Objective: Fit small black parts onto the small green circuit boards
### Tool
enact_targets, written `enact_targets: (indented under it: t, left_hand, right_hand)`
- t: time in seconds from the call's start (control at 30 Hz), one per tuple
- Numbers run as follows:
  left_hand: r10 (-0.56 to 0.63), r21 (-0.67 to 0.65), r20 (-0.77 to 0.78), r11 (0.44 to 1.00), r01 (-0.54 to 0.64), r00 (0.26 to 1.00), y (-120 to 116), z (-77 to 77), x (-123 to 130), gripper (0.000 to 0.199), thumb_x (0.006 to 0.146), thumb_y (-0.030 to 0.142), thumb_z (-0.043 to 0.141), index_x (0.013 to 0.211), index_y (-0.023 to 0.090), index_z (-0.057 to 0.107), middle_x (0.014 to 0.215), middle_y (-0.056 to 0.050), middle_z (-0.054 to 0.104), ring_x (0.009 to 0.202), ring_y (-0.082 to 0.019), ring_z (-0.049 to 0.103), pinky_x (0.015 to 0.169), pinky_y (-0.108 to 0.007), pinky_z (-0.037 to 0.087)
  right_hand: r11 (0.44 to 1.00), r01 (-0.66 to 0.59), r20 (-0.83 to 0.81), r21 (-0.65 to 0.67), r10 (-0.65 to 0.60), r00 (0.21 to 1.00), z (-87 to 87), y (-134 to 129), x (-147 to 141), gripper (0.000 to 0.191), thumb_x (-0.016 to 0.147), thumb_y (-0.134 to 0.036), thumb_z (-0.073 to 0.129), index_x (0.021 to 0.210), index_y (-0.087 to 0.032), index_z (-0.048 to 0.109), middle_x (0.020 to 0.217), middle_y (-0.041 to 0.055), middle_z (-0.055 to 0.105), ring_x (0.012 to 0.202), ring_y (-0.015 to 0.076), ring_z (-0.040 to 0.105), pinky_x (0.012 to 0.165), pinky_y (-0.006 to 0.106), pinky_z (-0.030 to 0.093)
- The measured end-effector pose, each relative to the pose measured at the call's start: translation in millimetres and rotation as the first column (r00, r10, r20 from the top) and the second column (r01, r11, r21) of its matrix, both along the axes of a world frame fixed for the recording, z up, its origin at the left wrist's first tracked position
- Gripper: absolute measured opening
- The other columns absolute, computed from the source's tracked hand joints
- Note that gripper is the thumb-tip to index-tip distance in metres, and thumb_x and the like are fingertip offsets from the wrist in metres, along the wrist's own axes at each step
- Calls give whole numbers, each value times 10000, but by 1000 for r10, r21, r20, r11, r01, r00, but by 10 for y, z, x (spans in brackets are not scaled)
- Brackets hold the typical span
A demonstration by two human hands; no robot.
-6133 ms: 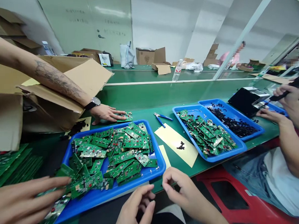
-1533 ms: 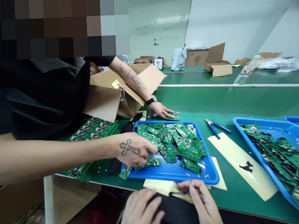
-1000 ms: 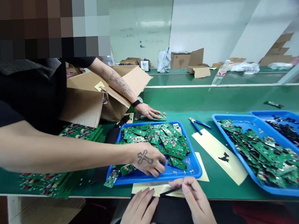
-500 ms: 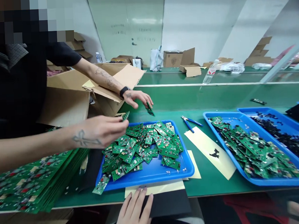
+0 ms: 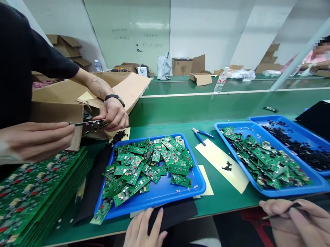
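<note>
My left hand [image 5: 142, 232] lies palm down at the table's front edge, fingers outstretched on a black sheet [image 5: 180, 214]. It is just below a blue tray [image 5: 163, 200] heaped with small green circuit boards [image 5: 128, 165]. At the lower right, my right hand [image 5: 311, 224] is closed, pinching a small dark piece [image 5: 294, 206] with a thin greenish edge; its exact kind is unclear. Above that hand stands a second blue tray [image 5: 293, 191] of green boards. A third blue tray [image 5: 256, 120] beyond it contains small black parts [image 5: 305, 146].
At left, a co-worker's hands [image 5: 53, 139] hold a board above stacked green panels [image 5: 33, 191]. Between the trays lie blue-handled cutters [image 5: 201, 134] and a cream paper strip [image 5: 224, 164] with a black piece on it. An open cardboard box [image 5: 130, 88] stands behind.
My right hand has come further into view, with a small dark piece pinched in it. The co-worker's hands moved left, away from the tray. The view has shifted slightly right.
</note>
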State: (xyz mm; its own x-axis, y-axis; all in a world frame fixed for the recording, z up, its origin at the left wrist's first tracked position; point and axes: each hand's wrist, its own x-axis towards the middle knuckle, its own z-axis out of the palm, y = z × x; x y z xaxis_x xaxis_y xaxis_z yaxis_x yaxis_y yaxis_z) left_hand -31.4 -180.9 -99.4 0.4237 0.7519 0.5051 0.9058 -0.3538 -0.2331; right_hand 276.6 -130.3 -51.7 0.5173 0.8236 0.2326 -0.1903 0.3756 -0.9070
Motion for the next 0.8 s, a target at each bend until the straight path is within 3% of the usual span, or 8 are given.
enact_targets:
  t: [0.13,0.2,0.27,0.37,0.47,0.6,0.8]
  left_hand:
    - [-37,-81,336,994,68,941,156,204,99,256,914,226,425,1060,188,632,865,-53,670,779,-161,652,724,-245,508]
    - [39,-182,513,981,64,858,355,304,189,244,903,273,445,1055,196,619,901,-62,667,833,-188,650,737,-281,522]
    - [194,-339,645,939,49,739,612,372,287,230,858,322,500,1010,193,615,927,-74,667,884,-229,642,767,-344,525]
    - [321,-428,680,904,1,659,980,397,413,266,814,345,550,1004,162,582,861,-80,648,835,-257,639,726,-387,520]
    - [389,-481,707,877,-1,591,1198,359,477,202,764,317,594,901,173,559,686,-15,599,686,-239,629,626,-355,500]
    - [443,-536,762,840,78,472,1255,333,459,107,752,280,569,783,199,507,539,60,503,495,-171,546,514,-283,436]
    - [453,-508,855,830,232,251,1111,516,349,154,705,332,583,694,204,498,667,23,533,642,-154,567,612,-266,474]
  right_hand:
    - [999,14,19,-51,-13,1000,70,47,-145,278,684,-253,781,887,-217,593,644,-5,670,604,177,645,645,335,573]
    - [998,-13,30,-69,15,999,53,57,-203,279,701,-285,775,892,-215,583,635,-5,677,595,169,654,651,328,582]
    - [994,-69,64,-86,75,995,-9,50,-249,261,746,-310,742,921,-215,572,656,5,687,618,180,671,677,356,589]
    - [976,-173,144,-133,192,971,-130,1,-310,251,801,-349,692,966,-208,566,674,26,694,670,209,687,726,398,586]
    - [954,-191,155,-230,229,961,-199,-71,-396,250,815,-395,669,947,-199,586,677,32,689,686,210,686,726,348,584]
    - [937,-174,148,-301,226,963,-204,-129,-517,290,801,-445,671,939,-201,602,673,16,661,676,182,669,681,260,572]
    - [921,-202,215,-333,283,935,-166,-106,-590,345,823,-474,630,1029,-204,566,705,26,660,706,190,665,675,259,561]
